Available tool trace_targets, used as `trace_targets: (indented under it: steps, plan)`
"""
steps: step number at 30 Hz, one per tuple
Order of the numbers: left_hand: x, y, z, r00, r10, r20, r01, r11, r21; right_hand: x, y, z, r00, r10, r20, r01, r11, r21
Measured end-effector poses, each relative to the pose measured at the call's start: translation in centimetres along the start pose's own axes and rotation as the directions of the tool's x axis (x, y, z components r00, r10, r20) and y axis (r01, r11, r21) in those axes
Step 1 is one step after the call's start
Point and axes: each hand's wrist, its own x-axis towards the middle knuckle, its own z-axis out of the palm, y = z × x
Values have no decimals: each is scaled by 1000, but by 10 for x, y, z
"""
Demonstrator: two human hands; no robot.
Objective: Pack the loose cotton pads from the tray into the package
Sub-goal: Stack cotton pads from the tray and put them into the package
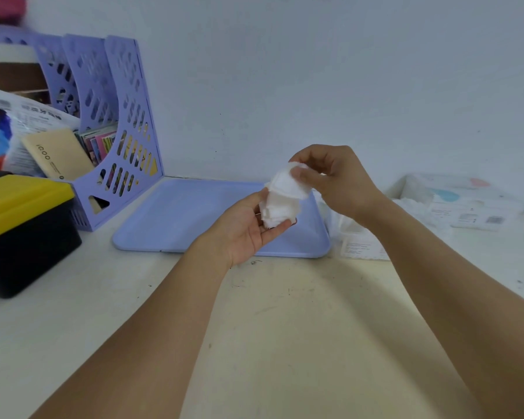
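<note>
A stack of white cotton pads (282, 208) is held above the right half of the lavender tray (176, 216). My left hand (248, 228) cups the stack from below, palm up, with fingers curled round its lower end. My right hand (333, 179) pinches the top pad (285, 183) of the stack between thumb and fingers. The clear plastic package (357, 237) with a printed label lies on the table just right of the tray, partly hidden behind my right forearm. No pads show on the tray's surface.
A lavender file rack (115, 122) with books and a box stands at the back left. A black bin with a yellow lid (22, 228) sits at the left. More white packets and printed packaging (466, 204) lie at the right. The wall runs close behind the tray.
</note>
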Motion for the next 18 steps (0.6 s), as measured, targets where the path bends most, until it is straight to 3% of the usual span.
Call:
trace_targets:
  steps: [2,4,7,11,18]
  plan:
    - [-1,0,1,1000,3,6,-3,1000,11,-1,-2,-4,997,19,78,-21,999,31]
    - [-1,0,2,1000,10,20,-10,999,31,0,2,-3,990,21,137,-12,998,-68]
    - [-3,-1,3,999,6,45,-9,998,65,0,9,1,995,24,95,-11,991,-135]
    - [-3,-2,5,998,11,58,-15,997,75,0,15,2,999,35,13,-33,993,-114]
    - [-5,-2,6,997,22,72,-30,994,109,-1,13,3,999,48,10,-48,998,-28]
